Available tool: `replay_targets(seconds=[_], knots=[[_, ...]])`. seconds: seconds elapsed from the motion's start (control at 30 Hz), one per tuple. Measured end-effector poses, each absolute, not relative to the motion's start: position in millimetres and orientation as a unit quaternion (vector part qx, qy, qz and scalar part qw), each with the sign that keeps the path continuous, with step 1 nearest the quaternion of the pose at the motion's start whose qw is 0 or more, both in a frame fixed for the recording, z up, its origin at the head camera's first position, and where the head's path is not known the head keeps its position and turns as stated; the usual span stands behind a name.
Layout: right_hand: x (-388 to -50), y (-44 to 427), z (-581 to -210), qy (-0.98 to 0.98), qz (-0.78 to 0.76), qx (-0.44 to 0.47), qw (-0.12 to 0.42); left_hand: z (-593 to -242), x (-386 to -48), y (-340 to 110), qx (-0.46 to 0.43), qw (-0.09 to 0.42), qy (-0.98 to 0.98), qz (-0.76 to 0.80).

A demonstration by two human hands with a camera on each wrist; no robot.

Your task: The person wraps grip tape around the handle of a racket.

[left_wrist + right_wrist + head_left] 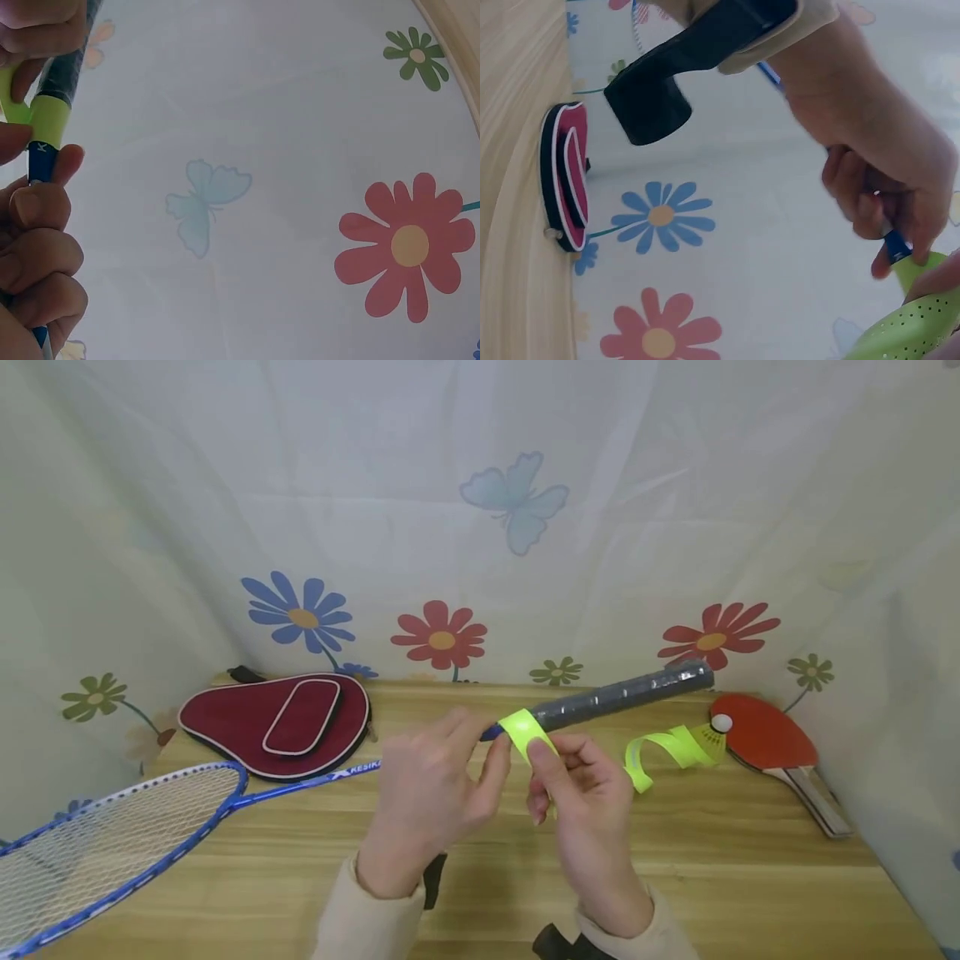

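Note:
My left hand (pixel 431 785) grips the blue shaft of a badminton racket (pixel 300 787) just below its dark wrapped handle (pixel 622 695); its strung head lies to the left. In the left wrist view the fingers (pixel 45 259) curl round the shaft. Bright yellow-green tape (pixel 525 731) goes round the lower end of the handle. My right hand (pixel 588 818) pinches that tape between thumb and fingers, close to the left hand. In the right wrist view a perforated strip of the tape (pixel 907 330) runs from the right hand.
A dark red paddle case (pixel 247 727) lies at the table's back left. On the right are a curled yellow-green strip (pixel 678 745), a shuttlecock (pixel 716 735) and a red table tennis paddle (pixel 772 735). A patterned curtain (pixel 375 527) hangs behind the table.

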State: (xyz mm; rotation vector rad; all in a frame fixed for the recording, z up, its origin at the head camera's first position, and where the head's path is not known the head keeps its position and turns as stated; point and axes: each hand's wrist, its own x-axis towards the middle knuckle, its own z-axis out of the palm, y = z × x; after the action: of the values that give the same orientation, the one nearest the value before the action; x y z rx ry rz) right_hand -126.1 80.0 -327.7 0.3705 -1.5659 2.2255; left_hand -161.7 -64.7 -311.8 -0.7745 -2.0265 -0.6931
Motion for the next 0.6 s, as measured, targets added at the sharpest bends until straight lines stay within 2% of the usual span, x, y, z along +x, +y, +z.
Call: replay_targets(seconds=[0.3, 0.6], knots=[[-119, 86, -319, -0.534, 0.823, 0.121, 0.154, -312, -160, -65, -0.304, 0.372, -0.814, -0.328], [-128, 85, -329, -0.572, 0.785, 0.144, 0.189, -308, -156, -66, -0.289, 0.338, -0.832, -0.332]])
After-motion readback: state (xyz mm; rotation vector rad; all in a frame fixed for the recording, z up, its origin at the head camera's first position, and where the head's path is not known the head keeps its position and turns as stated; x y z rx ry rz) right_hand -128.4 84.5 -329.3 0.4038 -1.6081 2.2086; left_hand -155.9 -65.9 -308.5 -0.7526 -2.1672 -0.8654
